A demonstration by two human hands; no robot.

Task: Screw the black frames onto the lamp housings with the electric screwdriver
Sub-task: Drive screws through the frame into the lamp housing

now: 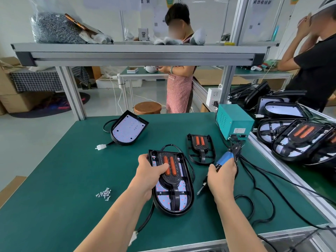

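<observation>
A lamp housing with a black frame laid in it lies in the middle of the green table. My left hand grips its left edge, thumb across the frame beside the orange strips. My right hand holds the blue electric screwdriver, its bit pointing down-left just right of the housing. A loose black frame lies behind. Farther back left sits a bare lamp housing. A small heap of screws lies to the left.
A teal power box stands at the back right, its black cables looping over the table's right side. Several lamp housings are stacked on the right bench. One person stands beyond the table, another at the right.
</observation>
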